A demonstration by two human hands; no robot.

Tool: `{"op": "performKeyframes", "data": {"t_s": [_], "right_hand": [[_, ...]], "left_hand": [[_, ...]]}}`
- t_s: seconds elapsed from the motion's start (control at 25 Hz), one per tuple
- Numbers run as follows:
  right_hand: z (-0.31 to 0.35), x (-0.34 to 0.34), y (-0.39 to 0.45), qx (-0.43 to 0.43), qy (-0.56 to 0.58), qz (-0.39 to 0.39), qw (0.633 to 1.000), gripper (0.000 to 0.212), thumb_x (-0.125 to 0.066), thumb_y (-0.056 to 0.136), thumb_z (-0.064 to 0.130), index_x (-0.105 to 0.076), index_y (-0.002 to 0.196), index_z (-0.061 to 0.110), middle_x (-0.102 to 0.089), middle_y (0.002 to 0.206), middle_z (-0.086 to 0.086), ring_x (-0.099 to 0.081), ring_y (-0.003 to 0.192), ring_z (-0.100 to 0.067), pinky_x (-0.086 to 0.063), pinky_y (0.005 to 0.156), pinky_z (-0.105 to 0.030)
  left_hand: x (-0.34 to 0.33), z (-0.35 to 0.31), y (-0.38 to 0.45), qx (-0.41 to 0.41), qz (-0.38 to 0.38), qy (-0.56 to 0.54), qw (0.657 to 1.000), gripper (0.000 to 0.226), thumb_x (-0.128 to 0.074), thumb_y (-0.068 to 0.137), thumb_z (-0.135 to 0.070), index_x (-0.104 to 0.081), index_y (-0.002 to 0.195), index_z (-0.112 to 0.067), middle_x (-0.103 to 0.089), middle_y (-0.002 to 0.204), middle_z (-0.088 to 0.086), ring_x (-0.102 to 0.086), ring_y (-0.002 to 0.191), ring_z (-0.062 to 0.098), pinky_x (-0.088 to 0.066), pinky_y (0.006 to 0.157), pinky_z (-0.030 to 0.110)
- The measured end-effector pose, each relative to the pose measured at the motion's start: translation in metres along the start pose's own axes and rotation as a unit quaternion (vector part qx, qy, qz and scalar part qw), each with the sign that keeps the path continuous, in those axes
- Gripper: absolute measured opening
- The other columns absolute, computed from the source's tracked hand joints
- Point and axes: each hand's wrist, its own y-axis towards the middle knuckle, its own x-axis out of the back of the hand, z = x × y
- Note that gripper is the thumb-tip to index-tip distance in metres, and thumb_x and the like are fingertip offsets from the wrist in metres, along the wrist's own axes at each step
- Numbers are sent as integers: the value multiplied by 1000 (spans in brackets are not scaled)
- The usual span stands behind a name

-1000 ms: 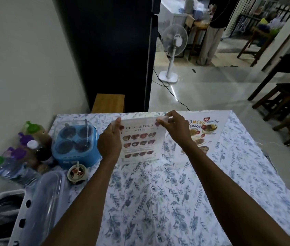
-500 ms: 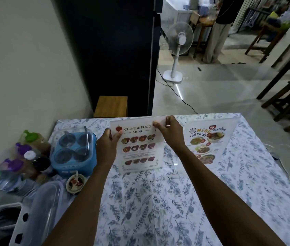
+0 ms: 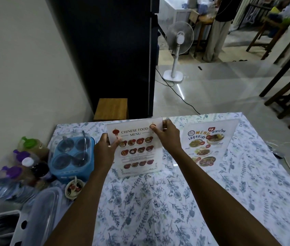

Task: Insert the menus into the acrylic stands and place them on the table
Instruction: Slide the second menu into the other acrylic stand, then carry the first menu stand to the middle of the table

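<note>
Centrally placed: Chinese menu (image 3: 136, 148), a white sheet headed "CHINESE FOOD MENU" with red lanterns and three rows of small dish photos, seated in a clear stand (image 3: 141, 172). It is upright, leaning slightly back, its foot at or just above the table (image 3: 158, 210); contact cannot be confirmed.

Left hand (image 3: 105, 150): closed in a pinch on the left edge of the stand, thumb on the front face. Right hand (image 3: 167, 136): closed in a pinch on the top right corner, thumb over the right lantern, fingers behind.

Risks, as a judgement:
- Sheet looks close to flush with the top of the stand; if it sits skewed inside, the pinch at the corner could crease it.
- Both grips sit high on a tall, narrow item; letting go before the foot is flat could tip it backward toward the far table edge, which is near.
- Smooth acrylic on cloth may slide if nudged on release.

Adjacent, right: Thai menu (image 3: 206, 144), colourful, with larger dish photos, standing in its own stand, well apart from the hands.

Adjacent, left: blue caddy (image 3: 73, 157) with four lidded cups, just beside the left hand; a small bowl (image 3: 74, 189) in front of it; capped bottles (image 3: 16, 167) further left; a plastic box (image 3: 39, 213) at the near left corner.

Surface: floral tablecloth, blue on white.
</note>
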Motion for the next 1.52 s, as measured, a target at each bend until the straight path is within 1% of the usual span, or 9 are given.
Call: {"op": "performKeyframes", "data": {"t_s": [0.12,0.2,0.32,0.52,0.6,0.68,0.76,1.28,1.52], "right_hand": [[2,1,-2,3,-3,4,1000,33,-71,88,41,-52,97,16,-59,89,7,-55,72,1,-39,52,-10],[5,3,-3,1,-13,8,1000,31,-70,89,39,-52,99,15,-57,87,9,-53,72,3,-40,50,-10],[7,6,-5,-4,-25,11,1000,36,-69,89,43,-57,103,13,-60,92,5,-57,77,-7,-38,55,-14],[3,13,-13,-19,-59,37,997,56,-64,86,58,-65,113,9,-67,95,3,-64,84,-14,-34,54,-13],[0,18,-18,-24,-55,36,998,61,-66,85,58,-62,119,8,-73,107,-4,-67,93,-19,-41,62,-20],[-4,22,-24,-35,-60,31,997,62,-67,86,55,-58,125,7,-72,115,-10,-67,107,-25,-47,77,-29],[-8,27,-30,-38,-75,27,996,58,-67,88,49,-56,127,7,-72,118,-12,-65,113,-27,-47,87,-32],[-48,63,-83,-57,-94,-1,994,47,-67,88,44,-61,120,11,-72,114,-9,-66,108,-26,-45,86,-31],[-82,120,-102,-101,-100,-39,989,44,-66,87,43,-61,118,12,-73,113,-6,-65,110,-24,-38,79,-26]], "left_hand": [[0,0,3,16,2,5,1000,36,-82,81,-33,-61,102,-14,-74,99,2,-70,88,21,-59,76,42],[-1,-8,2,37,8,9,999,40,-85,79,-25,-56,105,-17,-71,106,2,-69,95,24,-57,82,42],[-5,-22,1,56,15,27,998,53,-86,76,-17,-49,114,-13,-66,119,9,-64,108,31,-54,90,44],[0,-17,-11,63,-6,27,998,68,-89,69,-25,-47,121,-14,-68,119,8,-66,106,30,-55,90,50],[2,-13,-20,67,-3,29,997,67,-88,71,-26,-48,122,-12,-69,120,10,-67,106,30,-54,91,47],[4,-12,-29,66,-5,50,997,65,-86,74,-26,-47,124,-11,-66,124,12,-65,110,30,-53,90,44],[6,-12,-38,61,-6,63,996,66,-85,75,-28,-47,126,-11,-61,126,13,-63,112,30,-53,89,45],[-38,-37,-89,10,46,65,997,55,-82,78,-37,-45,116,-24,-62,119,6,-64,106,26,-55,90,48],[-90,-60,-108,-13,98,50,994,66,-82,79,-35,-46,129,-11,-61,123,10,-62,110,32,-54,91,49]]}}
